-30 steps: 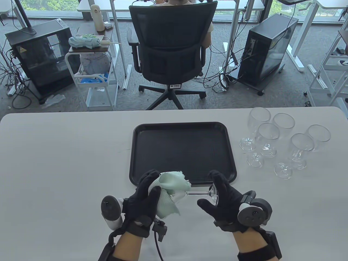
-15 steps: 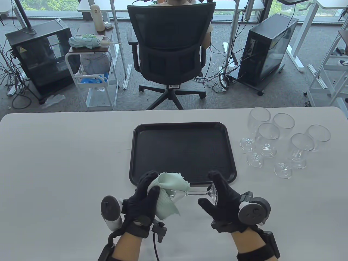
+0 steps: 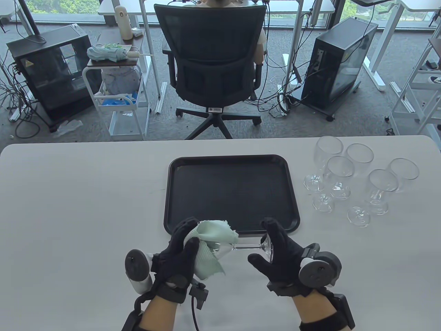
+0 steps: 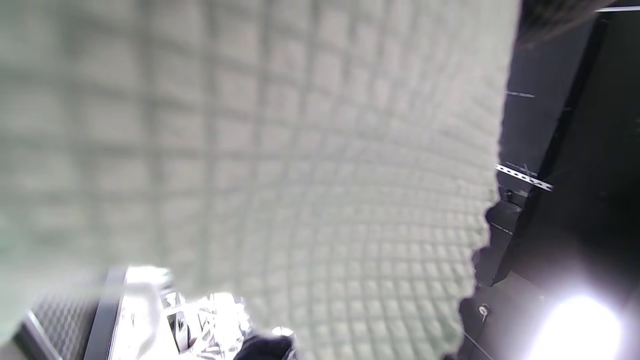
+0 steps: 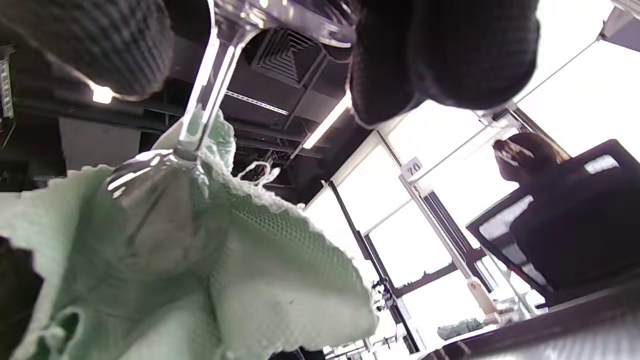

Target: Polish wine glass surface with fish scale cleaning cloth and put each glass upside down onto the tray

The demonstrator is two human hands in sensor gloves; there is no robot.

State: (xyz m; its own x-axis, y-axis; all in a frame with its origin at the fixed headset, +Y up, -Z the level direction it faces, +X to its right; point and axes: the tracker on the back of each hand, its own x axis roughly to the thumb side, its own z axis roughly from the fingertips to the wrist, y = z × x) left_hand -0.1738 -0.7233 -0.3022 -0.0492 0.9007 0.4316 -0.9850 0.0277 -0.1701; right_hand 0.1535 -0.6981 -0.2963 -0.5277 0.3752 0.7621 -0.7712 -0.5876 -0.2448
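A clear wine glass [image 3: 246, 246] lies sideways in the air just in front of the black tray [image 3: 293, 193]. My left hand [image 3: 184, 250] wraps the pale green fish scale cloth [image 3: 212, 238] around the glass bowl. My right hand [image 3: 275, 250] pinches the glass foot [image 3: 268, 245] between thumb and fingers. In the right wrist view the stem [image 5: 205, 95] runs down into the cloth [image 5: 280, 280], which covers most of the bowl. The cloth [image 4: 250, 150] fills the left wrist view. The tray holds nothing.
Several upright wine glasses [image 3: 358, 179] stand in a cluster at the table's right, beside the tray. Beyond the far table edge a black office chair [image 3: 210, 58] with a seated person faces away.
Both hands and the glass have shifted slightly left and toward me. The cloth has bunched a little around the bowl. The chair behind the table has swung left.
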